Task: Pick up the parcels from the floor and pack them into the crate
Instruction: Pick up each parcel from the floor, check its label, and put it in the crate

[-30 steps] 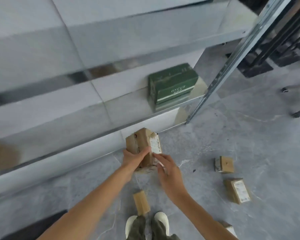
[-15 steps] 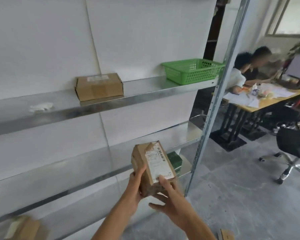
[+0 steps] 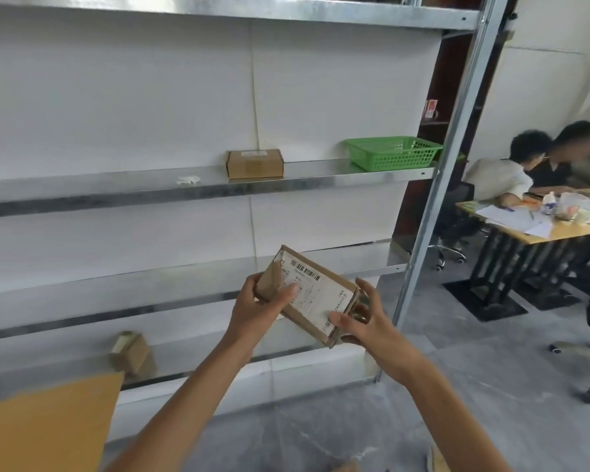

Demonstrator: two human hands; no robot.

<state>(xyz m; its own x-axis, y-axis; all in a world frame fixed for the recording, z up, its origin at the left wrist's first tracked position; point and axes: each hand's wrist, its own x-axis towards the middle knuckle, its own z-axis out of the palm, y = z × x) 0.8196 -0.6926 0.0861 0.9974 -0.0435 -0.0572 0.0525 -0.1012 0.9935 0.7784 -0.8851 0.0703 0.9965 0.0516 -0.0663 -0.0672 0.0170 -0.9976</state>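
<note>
- The parcel [image 3: 307, 294] is off the floor, held in the air in front of the shelving, below the shelf [image 3: 116, 189] that carries the crate, with its label face turned up.
- The left hand [image 3: 256, 311] grasps its upper-left end, thumb laid across the label and fingers behind.
- The right hand [image 3: 368, 328] grasps the lower-right end, thumb on the label's corner and fingers curled around the end.
- The parcel's long axis slants from upper left down to lower right.
- The green crate [image 3: 389, 160] stands at the right end of that shelf, just beside the upright post [image 3: 450, 158], above and to the right of the parcel.
- A brown box [image 3: 254, 164] sits left of the crate on the same shelf, apart from it.
- The right hand is nearer to the crate, so I judge the carry goes up and rightward over the shelf's front edge, with the parcel's right end leading.
</note>
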